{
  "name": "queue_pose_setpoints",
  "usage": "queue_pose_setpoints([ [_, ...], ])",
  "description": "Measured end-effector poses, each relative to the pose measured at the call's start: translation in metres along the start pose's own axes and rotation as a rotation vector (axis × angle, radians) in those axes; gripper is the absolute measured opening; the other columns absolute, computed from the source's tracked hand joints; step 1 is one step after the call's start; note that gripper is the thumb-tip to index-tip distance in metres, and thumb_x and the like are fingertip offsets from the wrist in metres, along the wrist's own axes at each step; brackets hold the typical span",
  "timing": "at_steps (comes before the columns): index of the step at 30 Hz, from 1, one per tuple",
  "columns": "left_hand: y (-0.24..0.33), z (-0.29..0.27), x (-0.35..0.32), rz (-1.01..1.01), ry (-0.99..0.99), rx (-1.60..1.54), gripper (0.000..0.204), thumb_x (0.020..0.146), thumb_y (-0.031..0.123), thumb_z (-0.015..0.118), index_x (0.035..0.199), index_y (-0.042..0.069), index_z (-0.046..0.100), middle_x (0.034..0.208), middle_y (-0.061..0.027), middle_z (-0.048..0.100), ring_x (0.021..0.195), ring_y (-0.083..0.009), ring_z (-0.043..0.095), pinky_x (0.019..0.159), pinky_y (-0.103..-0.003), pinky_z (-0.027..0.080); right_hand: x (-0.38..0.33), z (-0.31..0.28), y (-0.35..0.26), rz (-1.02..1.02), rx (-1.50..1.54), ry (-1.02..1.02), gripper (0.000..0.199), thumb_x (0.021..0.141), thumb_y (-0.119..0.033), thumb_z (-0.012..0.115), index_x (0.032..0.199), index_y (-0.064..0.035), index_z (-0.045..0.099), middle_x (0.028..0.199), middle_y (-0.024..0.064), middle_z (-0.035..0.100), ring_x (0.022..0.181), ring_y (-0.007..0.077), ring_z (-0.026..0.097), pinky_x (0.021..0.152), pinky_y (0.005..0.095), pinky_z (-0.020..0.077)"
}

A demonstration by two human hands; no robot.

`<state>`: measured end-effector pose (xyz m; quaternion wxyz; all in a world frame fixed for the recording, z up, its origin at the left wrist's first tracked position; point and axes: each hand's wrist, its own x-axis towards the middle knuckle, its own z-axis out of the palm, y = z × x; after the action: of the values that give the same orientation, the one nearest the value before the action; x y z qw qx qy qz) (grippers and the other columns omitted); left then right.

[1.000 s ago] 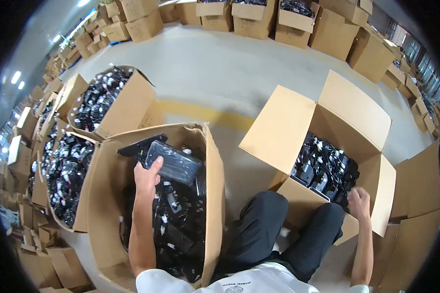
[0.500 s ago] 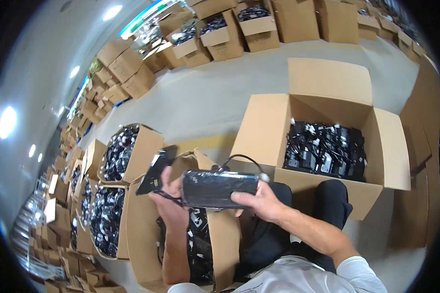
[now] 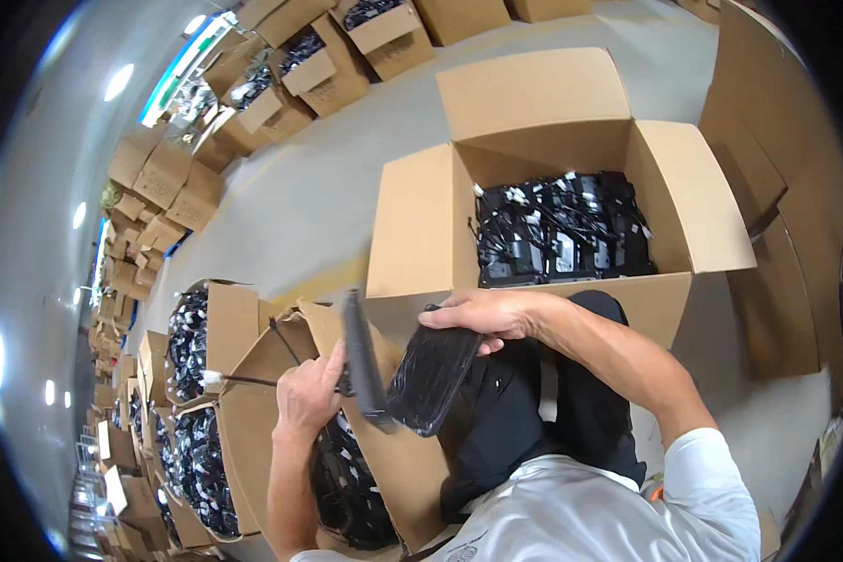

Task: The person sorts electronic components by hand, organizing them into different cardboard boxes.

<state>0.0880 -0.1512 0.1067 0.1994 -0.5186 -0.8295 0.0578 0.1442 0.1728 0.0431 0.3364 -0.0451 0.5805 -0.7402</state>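
My left hand is closed on a black slab-shaped device, which stands nearly upright and shows mostly its narrow side. A black cable with a white plug sticks out leftward from beside this hand. Gripped at its upper end by my right hand, a black rectangular pack in shiny clear film slants downward. The lower ends of the two pieces are close together; whether they touch I cannot tell. Below them stands an open carton holding several black wrapped packs.
Ahead to the right, a large open carton holds rows of black devices with cables and white plugs. More filled cartons stand at the left, others along the far side. Tall cardboard rises at the right.
The wrapped pack has turned from lying level to slanting downward in my right hand. The slab in my left hand has swung nearly upright. My view has shifted, so the large carton appears further left.
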Motion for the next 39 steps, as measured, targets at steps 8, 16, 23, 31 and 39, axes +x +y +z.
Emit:
queue_pose_setpoints([
  [8,0.011,-0.006,0.055,0.401,-0.129,0.099,0.060,0.081,0.014,0.061,0.141,0.019,0.057,0.078,0.0002,0.052,0.062,-0.0141,0.052,0.048,-0.029,0.043,-0.007,-0.003,0.030,-0.001,0.297,-0.103,0.076,0.096,-0.075,0.034,0.106,-0.0053,0.063,0.066,-0.0044,0.048,0.042,0.0041,0.030,0.037,0.0183,0.0274],
  [16,0.017,0.009,0.076,0.527,-0.087,0.073,0.060,0.081,0.017,0.060,0.141,0.021,0.056,0.090,-0.0014,0.058,0.066,-0.0138,0.051,0.055,-0.026,0.045,-0.026,0.012,0.030,-0.144,0.086,-0.111,0.076,0.089,-0.070,0.058,0.116,0.0003,0.062,0.088,0.0114,0.067,0.060,0.0109,0.062,0.048,0.0235,0.0547],
  [23,0.033,0.012,0.091,0.428,0.012,-0.098,0.056,0.080,0.014,0.067,0.136,0.013,0.059,0.115,-0.0101,0.064,0.087,-0.0228,0.061,0.074,-0.037,0.053,-0.034,0.020,0.041,-0.128,0.214,0.000,0.045,0.087,-0.032,0.065,0.111,0.0046,0.058,0.088,0.0092,0.066,0.067,0.0139,0.066,0.055,0.0266,0.0590],
  [31,0.048,-0.040,0.045,-0.140,0.259,-0.776,0.069,0.073,-0.007,0.068,0.139,-0.004,0.048,0.147,-0.0246,0.045,0.133,-0.0408,0.048,0.113,-0.054,0.036,-0.057,-0.015,0.023,-0.211,0.489,0.018,0.039,0.094,-0.034,0.054,0.106,0.0009,0.067,0.081,0.0078,0.071,0.060,0.0148,0.067,0.048,0.0291,0.0565],
  [39,0.069,-0.015,0.052,0.272,0.328,-0.608,0.082,0.061,0.011,0.092,0.131,-0.001,0.051,0.120,-0.0231,0.066,0.100,-0.0389,0.070,0.088,-0.042,0.058,-0.041,-0.019,0.038,-0.090,0.553,-0.187,0.053,0.100,-0.050,0.050,0.104,0.0001,0.066,0.079,0.0086,0.069,0.064,0.0144,0.067,0.046,0.0304,0.0560],
])
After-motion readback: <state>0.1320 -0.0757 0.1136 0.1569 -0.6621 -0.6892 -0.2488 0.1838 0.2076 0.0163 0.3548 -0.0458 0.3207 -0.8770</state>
